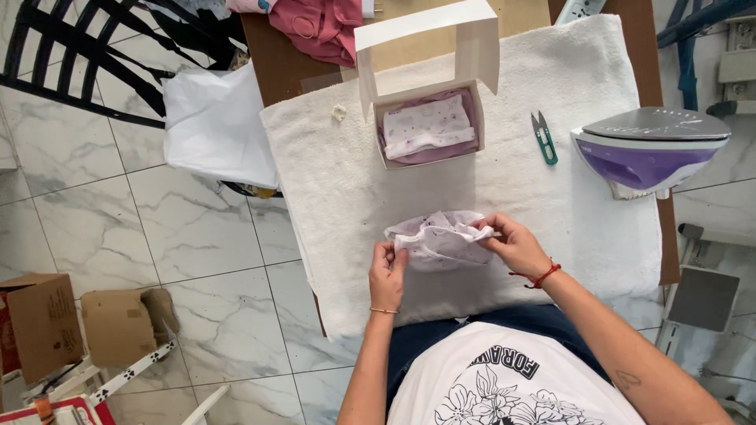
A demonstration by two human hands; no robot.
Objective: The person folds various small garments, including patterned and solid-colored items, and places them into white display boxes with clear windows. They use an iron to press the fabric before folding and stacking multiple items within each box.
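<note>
Both hands' grip pinching small white garment [441, 236]: left hand [387, 271], right hand [516, 244] (over white towel [346, 197]).

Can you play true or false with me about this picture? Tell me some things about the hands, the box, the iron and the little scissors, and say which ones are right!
1. Both hands, the left hand and the right hand, hold a small pale cloth. True.
2. The white box is closed. False: its lid stands open, with folded cloth inside.
3. The purple iron lies at the right edge of the white towel. True.
4. The green snips are in the right hand. False: they lie on the towel between box and iron.
5. The box sits on the floor. False: it rests on the towel.
</note>
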